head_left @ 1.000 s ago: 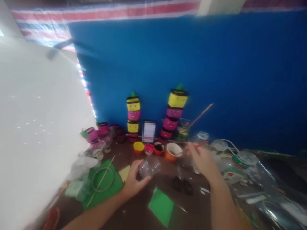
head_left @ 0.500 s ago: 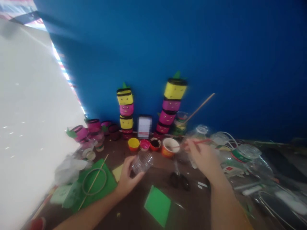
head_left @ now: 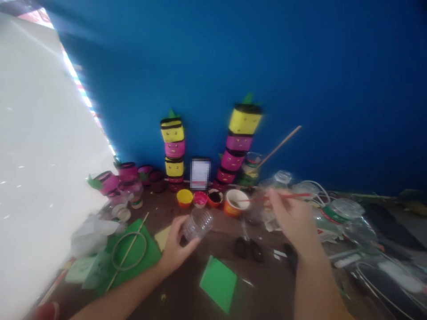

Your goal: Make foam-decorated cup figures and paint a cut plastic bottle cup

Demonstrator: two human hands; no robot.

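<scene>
While dipping the red brush (head_left: 283, 196) in the orange cup (head_left: 235, 202), better to wipe extra paint on the rim and keep the clear bottle (head_left: 197, 224) steady above the table (head_left: 267, 284).
Left hand (head_left: 175, 249) closed around bottle from below, wrist raised; right hand (head_left: 293, 220) pinching brush, handle level, tip inside cup.
</scene>
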